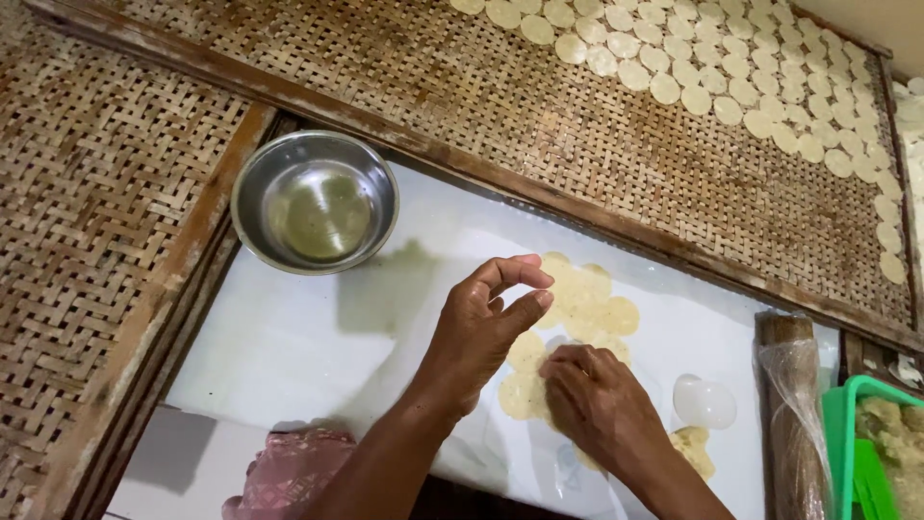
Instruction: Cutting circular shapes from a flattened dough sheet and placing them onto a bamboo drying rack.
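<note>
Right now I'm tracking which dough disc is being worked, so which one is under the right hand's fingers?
The pale disc at the near-left end of the cluster, under the right hand fingertips; the other discs lie untouched farther away.

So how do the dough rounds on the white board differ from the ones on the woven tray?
The dough rounds on the white board are few, overlapping and yellowish, lying under both hands; the rounds on the woven tray are many, paler and set in neat rows, untouched. Both sets are thin, flat discs.
</note>
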